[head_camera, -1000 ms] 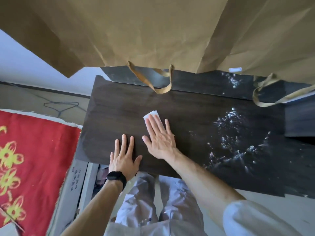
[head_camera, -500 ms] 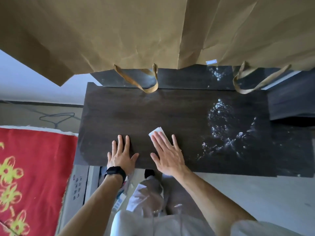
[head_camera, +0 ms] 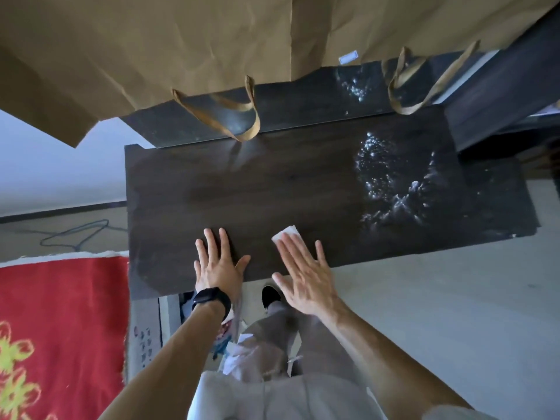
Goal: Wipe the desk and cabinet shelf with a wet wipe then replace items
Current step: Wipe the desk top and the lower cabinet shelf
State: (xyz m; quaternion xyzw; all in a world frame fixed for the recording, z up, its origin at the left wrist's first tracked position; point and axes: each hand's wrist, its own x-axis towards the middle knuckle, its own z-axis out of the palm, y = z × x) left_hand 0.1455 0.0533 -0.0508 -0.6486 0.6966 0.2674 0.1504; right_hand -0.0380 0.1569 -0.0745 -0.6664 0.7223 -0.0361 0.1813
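R hand [head_camera: 304, 278] flat, fingers straight & spread, pressing white wipe [head_camera: 287, 232] onto dark desk [head_camera: 272, 189] near front edge; wipe's corner pokes out past fingertips. L hand [head_camera: 218, 265] w/ black watch [head_camera: 211, 298] also flat on desk, fingers apart, holding nothing, just left of R. Wet streaks [head_camera: 391, 189] glint at desk's right. Brown paper bags [head_camera: 181, 50] hang above the back, handles dangling. Red rug [head_camera: 60, 313] on floor at left.

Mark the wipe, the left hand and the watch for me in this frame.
wipe [head_camera: 287, 232], head view, exposed white corner.
left hand [head_camera: 218, 269], head view, back of the hand.
watch [head_camera: 212, 299], head view, black face on the wrist.
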